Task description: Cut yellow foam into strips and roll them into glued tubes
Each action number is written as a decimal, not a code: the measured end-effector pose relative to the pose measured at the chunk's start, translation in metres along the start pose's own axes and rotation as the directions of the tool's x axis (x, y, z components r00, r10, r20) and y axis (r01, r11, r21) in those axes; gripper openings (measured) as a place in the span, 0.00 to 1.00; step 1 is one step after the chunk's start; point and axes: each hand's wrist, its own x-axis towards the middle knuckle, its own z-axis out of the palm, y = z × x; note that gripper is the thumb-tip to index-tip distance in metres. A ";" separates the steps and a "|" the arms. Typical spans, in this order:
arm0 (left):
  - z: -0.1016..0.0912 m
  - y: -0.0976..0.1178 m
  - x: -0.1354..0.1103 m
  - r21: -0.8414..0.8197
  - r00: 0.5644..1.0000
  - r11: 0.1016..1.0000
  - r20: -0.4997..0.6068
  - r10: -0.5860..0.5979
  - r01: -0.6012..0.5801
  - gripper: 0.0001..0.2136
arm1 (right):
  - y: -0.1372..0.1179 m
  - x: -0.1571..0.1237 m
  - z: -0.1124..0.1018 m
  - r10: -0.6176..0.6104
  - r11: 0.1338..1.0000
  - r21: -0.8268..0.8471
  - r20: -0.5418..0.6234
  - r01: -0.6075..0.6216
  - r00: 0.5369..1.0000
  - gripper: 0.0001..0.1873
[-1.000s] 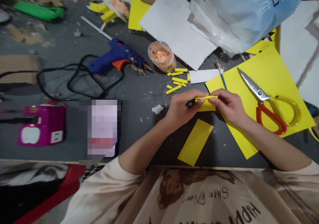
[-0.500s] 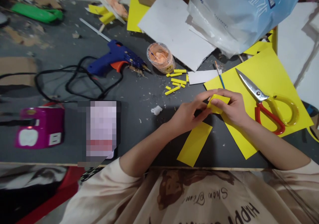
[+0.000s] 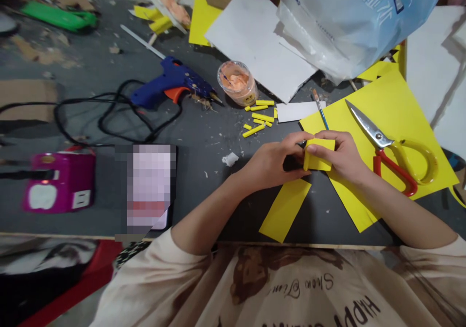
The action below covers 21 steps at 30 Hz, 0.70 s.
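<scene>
Between my hands is a small piece of yellow paper [image 3: 321,156], its left edge curled into a narrow roll. My right hand [image 3: 344,155] pinches it, thumb on the near face and fingers behind. My left hand [image 3: 271,164] curves round the rolled edge, fingertips at the top and thumb at the bottom. A small dark tip shows by the left fingertips; I cannot make out what it is. Just below lies a yellow paper strip [image 3: 286,211]. Under my right forearm spreads a large yellow sheet [image 3: 407,118] with scissors [image 3: 380,142] on it.
Short yellow paper rolls [image 3: 262,117] lie beside a tub of peach-coloured paste [image 3: 238,84]. A blue glue gun [image 3: 174,82] with a looping black cord rests to the left. Nearby are a phone [image 3: 151,186], a magenta box [image 3: 60,181], a paintbrush [image 3: 320,108] and a plastic bag [image 3: 349,26].
The yellow piece has turned and shows more of its flat face, with the rolled left edge now visible. My left fingers have opened slightly around it. The view has shifted a little.
</scene>
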 end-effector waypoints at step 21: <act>0.005 -0.002 -0.001 0.180 0.993 0.983 -0.117 -0.010 0.031 0.25 | -0.004 -0.005 0.011 0.057 0.998 0.002 -0.075 -0.057 0.996 0.17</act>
